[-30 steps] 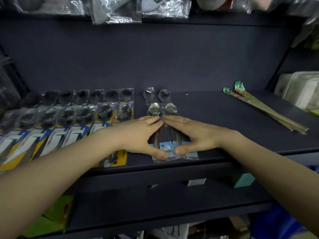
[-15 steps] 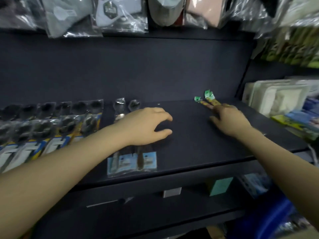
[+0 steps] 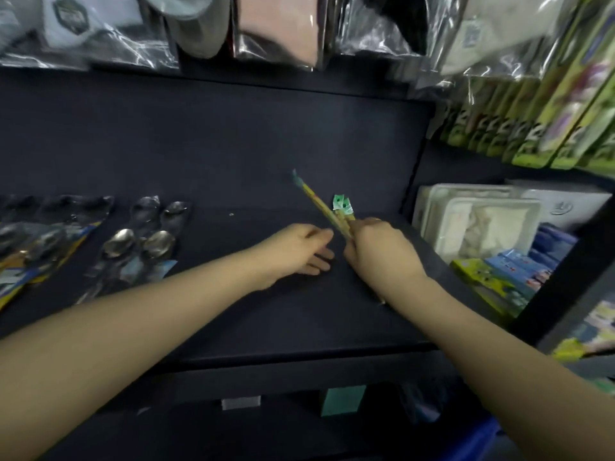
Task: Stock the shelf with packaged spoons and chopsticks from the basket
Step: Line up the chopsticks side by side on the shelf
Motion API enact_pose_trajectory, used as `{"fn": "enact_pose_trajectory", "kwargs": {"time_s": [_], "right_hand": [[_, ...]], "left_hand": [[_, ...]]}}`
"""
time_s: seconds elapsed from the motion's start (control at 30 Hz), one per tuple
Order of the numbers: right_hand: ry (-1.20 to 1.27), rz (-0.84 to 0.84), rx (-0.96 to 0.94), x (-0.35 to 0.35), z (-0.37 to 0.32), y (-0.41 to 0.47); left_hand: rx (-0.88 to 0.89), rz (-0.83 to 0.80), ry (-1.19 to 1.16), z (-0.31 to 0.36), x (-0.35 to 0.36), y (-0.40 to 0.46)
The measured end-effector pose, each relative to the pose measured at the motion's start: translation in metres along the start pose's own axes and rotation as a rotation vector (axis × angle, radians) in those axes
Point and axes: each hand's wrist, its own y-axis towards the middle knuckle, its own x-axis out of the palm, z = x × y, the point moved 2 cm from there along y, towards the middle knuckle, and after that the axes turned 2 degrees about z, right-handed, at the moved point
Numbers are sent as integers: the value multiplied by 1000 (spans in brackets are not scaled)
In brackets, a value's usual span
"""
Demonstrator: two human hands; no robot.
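Two packs of chopsticks with green header cards lie toward the right of the dark shelf (image 3: 233, 311). My right hand (image 3: 379, 251) is shut on one chopstick pack (image 3: 319, 204), whose far end is tilted up off the shelf. The second chopstick pack (image 3: 342, 206) shows just behind it, partly hidden by that hand. My left hand (image 3: 299, 251) hovers open right beside it, fingertips close to the lifted pack. Packaged spoons (image 3: 146, 241) lie in clear bags at the left, and more spoon packs (image 3: 40, 241) with blue and yellow cards sit further left.
Bagged goods (image 3: 273, 28) hang from the shelf above. White packaged items (image 3: 482, 224) and coloured boxes (image 3: 499, 277) fill the neighbouring bay on the right, behind a dark upright. Price tags (image 3: 339, 400) stick to the shelf's front edge. The basket is out of view.
Both hands left the spoon packs and moved right. My right hand reached the chopsticks, closed on one pack and tipped its far end up. My view swung right.
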Motion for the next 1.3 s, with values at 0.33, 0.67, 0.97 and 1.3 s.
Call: {"fn": "enact_pose_trajectory", "kwargs": {"time_s": [0.33, 0.67, 0.97, 1.3], "right_hand": [[346, -112, -98, 17, 25, -3], [245, -234, 65, 25, 33, 8], [297, -274, 135, 20, 41, 13], [179, -190, -21, 28, 33, -1]], "left_hand": [[-147, 212, -441, -18, 9, 28], [-69, 436, 523, -1, 11, 51], [-111, 337, 1084, 7, 37, 70], [138, -225, 1063, -18, 0, 32]]}}
